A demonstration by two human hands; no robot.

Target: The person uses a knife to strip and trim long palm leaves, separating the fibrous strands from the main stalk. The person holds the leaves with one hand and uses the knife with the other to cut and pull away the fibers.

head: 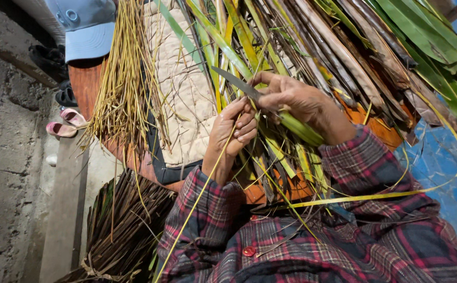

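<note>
My right hand [296,99] grips a knife [235,81] with a dark curved blade that points up and left. My left hand [235,128] pinches a thin yellow-green leaf strip [199,196] that runs down past my plaid sleeve. The blade edge sits right at my left fingertips, against a long green palm leaf [302,130] lying across my lap. Both hands touch at the leaf.
A pile of green and brown palm leaves [375,47] lies ahead. A bundle of thin yellow midribs [118,89] hangs at left over a quilted beige cushion [186,99]. Dark sticks [123,225] lie lower left. Pink sandals [63,124] and a blue cap [84,29] are at left.
</note>
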